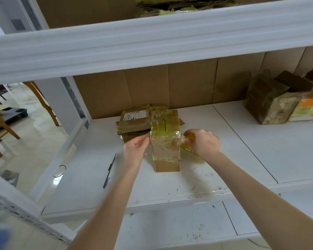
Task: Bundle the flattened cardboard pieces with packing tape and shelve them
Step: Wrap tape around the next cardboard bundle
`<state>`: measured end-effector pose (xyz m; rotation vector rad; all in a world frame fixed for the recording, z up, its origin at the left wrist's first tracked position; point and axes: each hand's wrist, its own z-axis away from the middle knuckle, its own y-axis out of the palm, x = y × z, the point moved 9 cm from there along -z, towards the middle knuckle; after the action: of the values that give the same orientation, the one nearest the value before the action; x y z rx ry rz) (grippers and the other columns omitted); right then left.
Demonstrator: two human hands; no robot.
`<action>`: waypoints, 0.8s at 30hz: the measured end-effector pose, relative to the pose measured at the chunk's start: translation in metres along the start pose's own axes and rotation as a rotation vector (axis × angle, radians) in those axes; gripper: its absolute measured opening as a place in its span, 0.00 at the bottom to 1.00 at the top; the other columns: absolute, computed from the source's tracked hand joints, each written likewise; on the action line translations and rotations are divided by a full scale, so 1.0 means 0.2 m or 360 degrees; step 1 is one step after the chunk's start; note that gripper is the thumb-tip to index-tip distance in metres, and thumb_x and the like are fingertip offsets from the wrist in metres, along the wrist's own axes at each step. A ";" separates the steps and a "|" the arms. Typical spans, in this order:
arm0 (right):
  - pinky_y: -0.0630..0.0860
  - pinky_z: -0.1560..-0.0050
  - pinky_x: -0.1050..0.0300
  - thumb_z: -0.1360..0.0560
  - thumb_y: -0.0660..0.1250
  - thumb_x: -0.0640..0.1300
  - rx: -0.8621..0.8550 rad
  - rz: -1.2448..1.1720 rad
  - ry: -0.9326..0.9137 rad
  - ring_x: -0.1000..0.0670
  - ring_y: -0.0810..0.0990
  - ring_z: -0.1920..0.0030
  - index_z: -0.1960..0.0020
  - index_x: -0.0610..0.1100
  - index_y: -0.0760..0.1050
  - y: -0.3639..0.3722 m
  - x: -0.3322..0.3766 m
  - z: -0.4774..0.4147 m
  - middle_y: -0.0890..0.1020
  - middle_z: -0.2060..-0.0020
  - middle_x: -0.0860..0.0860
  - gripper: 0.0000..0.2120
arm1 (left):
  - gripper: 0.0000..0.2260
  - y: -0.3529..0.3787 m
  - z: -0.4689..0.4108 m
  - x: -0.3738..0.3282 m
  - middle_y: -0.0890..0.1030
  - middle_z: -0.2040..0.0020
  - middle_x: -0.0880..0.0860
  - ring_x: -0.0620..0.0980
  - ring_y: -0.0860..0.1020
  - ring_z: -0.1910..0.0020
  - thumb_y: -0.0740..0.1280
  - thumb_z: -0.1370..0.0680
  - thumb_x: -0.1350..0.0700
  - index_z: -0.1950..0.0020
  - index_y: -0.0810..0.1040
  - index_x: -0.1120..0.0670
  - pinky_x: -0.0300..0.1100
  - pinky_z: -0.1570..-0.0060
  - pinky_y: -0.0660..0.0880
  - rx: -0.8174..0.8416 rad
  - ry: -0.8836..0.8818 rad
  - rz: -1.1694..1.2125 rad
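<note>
Gripping: left hand (136, 147) pinches the left edge of the flat brown cardboard bundle wrapped in clear yellowish packing tape (165, 139), fingertips touching the tape.
Right hand: the right hand (203, 141) is clenched around a yellow roll of packing tape (189, 144), pressed against the bundle's right edge.
Bundle place: it lies on the white metal shelf (242, 150), about midway between the front and back edges, left of the seam between the panels.
Behind it: more flattened brown cardboard with a white shipping label (134, 121) lies toward the back edge, partly under the bundle.
Left of bundle: a slim dark utility knife (109, 171) lies near the shelf's left edge.
Back right corner: open taped brown cardboard boxes (271, 100) stand well apart from the bundle.
</note>
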<state>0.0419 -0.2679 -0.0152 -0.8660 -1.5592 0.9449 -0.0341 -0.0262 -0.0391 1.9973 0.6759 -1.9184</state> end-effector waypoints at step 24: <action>0.72 0.48 0.54 0.28 0.67 0.63 0.0168 -0.0249 -0.0141 0.48 0.76 0.41 0.39 0.60 0.75 0.06 0.06 0.13 0.81 0.43 0.53 0.19 | 0.21 0.24 0.48 -0.43 0.73 0.32 0.55 0.56 0.69 0.30 0.69 0.25 0.65 0.32 0.74 0.58 0.52 0.34 0.70 0.0094 0.1497 -0.1454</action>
<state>0.0157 -0.2560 -0.0238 -0.6258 -1.6123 0.9534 -0.0920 -0.1269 0.0341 2.9013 2.0470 -1.1394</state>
